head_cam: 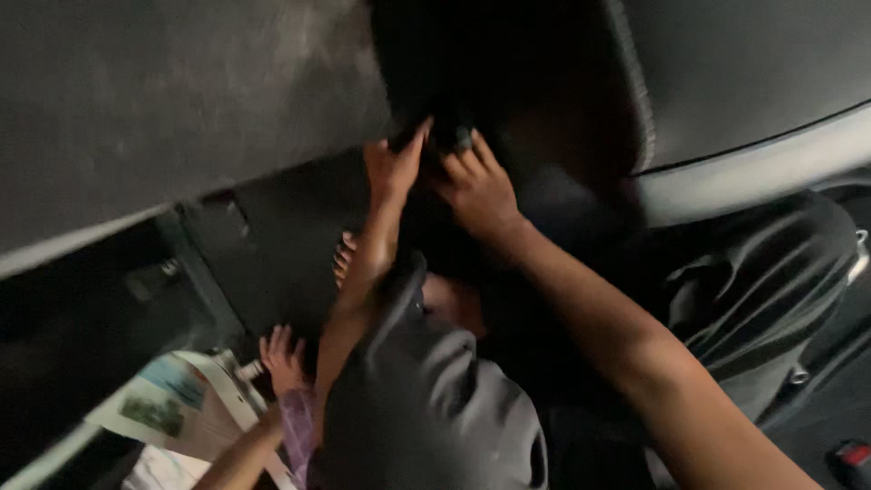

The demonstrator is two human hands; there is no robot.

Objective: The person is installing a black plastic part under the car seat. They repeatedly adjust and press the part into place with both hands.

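Barely visible, dark part (451, 134) between both hands' fingertips (472, 163).

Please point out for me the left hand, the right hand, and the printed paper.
left hand (392, 168), head view, on the back of the hand.
right hand (479, 189), head view, on the knuckles.
printed paper (168, 399), head view, on its coloured part.

— What lies low on the left?
— A printed paper sheet (163, 404) with green pictures, on the floor beside dark trim.
— And to the right?
— A dark seat cushion (762, 281) — plus a small red piece (853, 454) at the corner.
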